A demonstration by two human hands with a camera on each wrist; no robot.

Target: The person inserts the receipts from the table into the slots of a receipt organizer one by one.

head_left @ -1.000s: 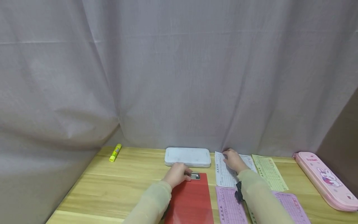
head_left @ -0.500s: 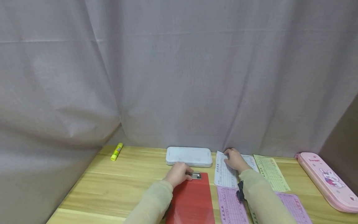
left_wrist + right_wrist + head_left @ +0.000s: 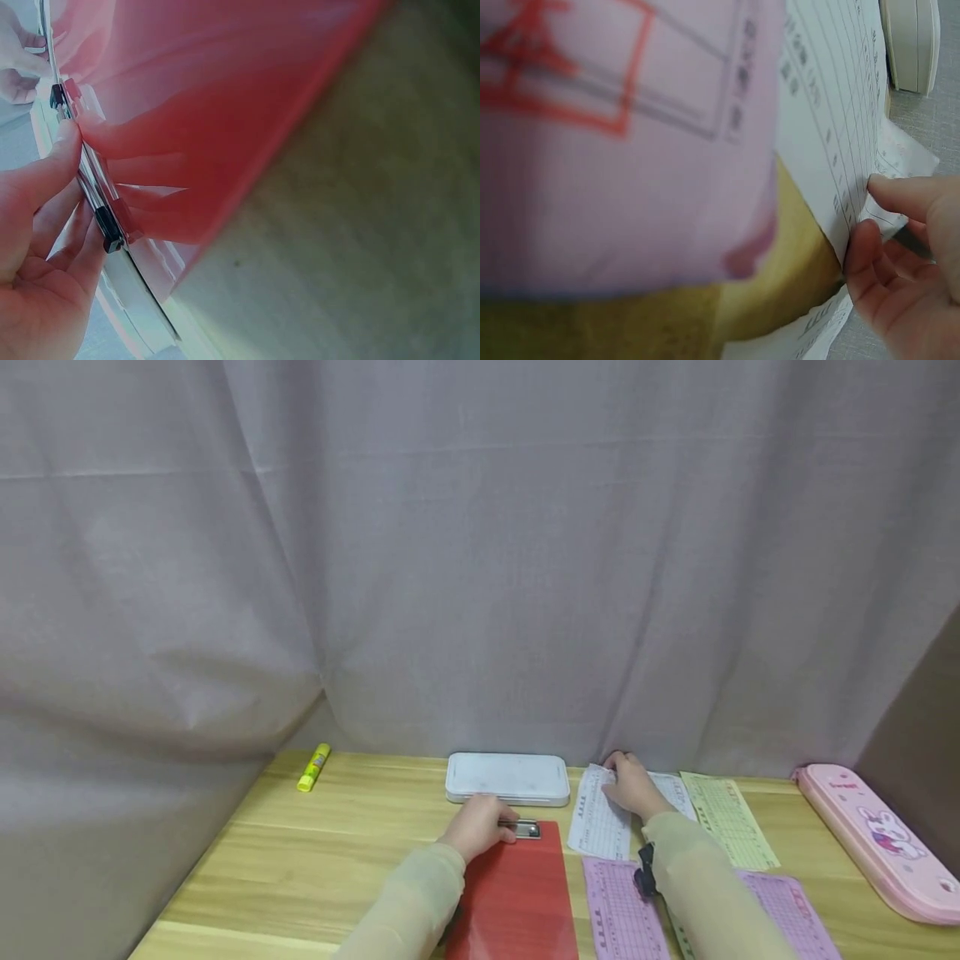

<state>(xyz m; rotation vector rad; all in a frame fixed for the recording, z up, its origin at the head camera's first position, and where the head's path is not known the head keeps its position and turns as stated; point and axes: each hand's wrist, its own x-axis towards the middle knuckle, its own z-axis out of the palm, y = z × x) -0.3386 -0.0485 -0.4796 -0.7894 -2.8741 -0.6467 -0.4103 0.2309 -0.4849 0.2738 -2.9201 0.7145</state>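
My left hand [image 3: 478, 827] grips the metal clip [image 3: 528, 829] at the top of a red translucent clipboard [image 3: 517, 893]. In the left wrist view the thumb presses on the clip [image 3: 91, 180] and the other fingers reach beneath it. My right hand [image 3: 632, 788] pinches the far edge of a white printed form [image 3: 597, 828], right of the clipboard. The right wrist view has the thumb and forefinger at the edge of that form [image 3: 829, 120], with a small corner of paper bent past the fingers. A second white form [image 3: 672, 791] lies partly under the right hand.
A white case [image 3: 507, 777] lies behind the clipboard. Pink forms [image 3: 624, 906] and a yellow form [image 3: 729, 818] lie around the right arm. A pink pencil case [image 3: 877, 843] is at the far right, a yellow glue stick [image 3: 313, 767] at the back left. A grey curtain [image 3: 480, 568] hangs behind.
The white form in my right hand has turned slightly, its near end shifting left and apart from the pink form. My left hand stays on the clip.
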